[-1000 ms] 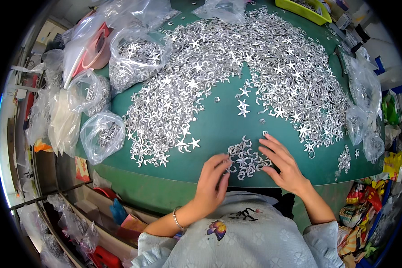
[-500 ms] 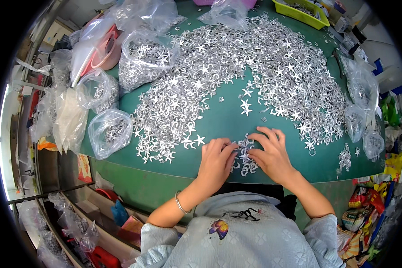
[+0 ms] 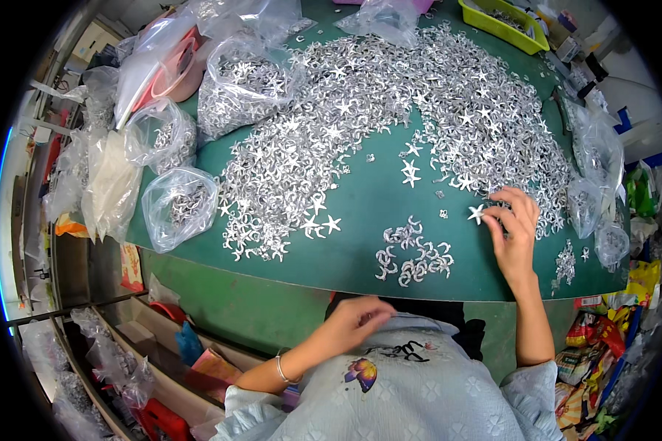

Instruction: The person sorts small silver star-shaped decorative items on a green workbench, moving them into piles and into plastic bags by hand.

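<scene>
Between thumb and fingers, my right hand [image 3: 517, 231] pinches a silvery star-shaped piece [image 3: 476, 214], beside the right-hand part of a big pile of metal pieces [image 3: 485, 140]. My left hand [image 3: 353, 323] is drawn back against my body, off the near edge of the table. Its fingers are curled together, and whatever lies inside them is hidden. On the green table [image 3: 331, 272] between my hands lies a small loose group of curved silvery pieces [image 3: 415, 253]. Several star-shaped pieces [image 3: 410, 173] lie apart from the pile.
Clear plastic bags of metal pieces [image 3: 180, 209] line the table's left side; more bags [image 3: 594, 147] sit at the right. A pink basin [image 3: 178, 77] stands at the back left, a yellow-green tray [image 3: 504, 28] at the back right. A small cluster of pieces [image 3: 566, 263] lies near the right edge.
Both hands have left the small group of pieces. My left hand has drawn back to my body; my right hand has moved right to the pile and taken hold of a star-shaped piece.
</scene>
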The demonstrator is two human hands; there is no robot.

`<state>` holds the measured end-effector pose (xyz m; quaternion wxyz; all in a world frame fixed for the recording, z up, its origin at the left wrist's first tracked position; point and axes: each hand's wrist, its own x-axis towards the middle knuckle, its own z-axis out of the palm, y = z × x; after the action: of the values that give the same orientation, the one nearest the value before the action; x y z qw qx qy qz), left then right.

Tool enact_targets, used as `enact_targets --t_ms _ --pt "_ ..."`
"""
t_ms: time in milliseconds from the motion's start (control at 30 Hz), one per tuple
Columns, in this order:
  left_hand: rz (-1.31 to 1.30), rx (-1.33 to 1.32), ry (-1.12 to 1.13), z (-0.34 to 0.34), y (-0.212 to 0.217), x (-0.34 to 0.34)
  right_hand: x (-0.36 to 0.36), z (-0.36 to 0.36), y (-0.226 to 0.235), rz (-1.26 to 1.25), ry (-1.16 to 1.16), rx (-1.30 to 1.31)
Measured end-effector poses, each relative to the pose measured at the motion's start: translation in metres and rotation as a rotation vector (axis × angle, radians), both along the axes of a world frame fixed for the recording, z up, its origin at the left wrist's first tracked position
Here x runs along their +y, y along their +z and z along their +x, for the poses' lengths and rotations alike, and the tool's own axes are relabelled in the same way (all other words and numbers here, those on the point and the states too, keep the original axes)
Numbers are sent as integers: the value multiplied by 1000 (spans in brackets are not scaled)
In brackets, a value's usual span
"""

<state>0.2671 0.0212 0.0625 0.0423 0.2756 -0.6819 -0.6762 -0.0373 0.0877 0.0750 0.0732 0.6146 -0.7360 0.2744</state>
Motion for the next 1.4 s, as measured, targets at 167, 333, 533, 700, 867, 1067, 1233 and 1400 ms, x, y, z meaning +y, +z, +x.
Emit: enact_targets --t_ms 167,333,533,700,867,1067,1233,1400 --pt "851 27 -66 8 -73 17 9 24 -13 -55 -72 -154" --pt "1376 167 245 -29 -89 20 10 77 -18 342 277 -399" --pt "1806 579 29 -32 -93 18 25 101 -18 349 351 -464" --pt "1815 478 -35 -38 -84 15 -31 80 -21 325 417 -317" --pt "1944 665 -18 -41 -97 23 -10 88 -20 436 487 -289" --pt "1988 737 -32 -49 -105 27 10 81 -14 448 429 -272" --pt "1896 647 -45 -52 -97 22 35 94 -19 483 416 -284" --pt "2097 787 34 -57 -97 30 60 102 -29 519 519 -310"
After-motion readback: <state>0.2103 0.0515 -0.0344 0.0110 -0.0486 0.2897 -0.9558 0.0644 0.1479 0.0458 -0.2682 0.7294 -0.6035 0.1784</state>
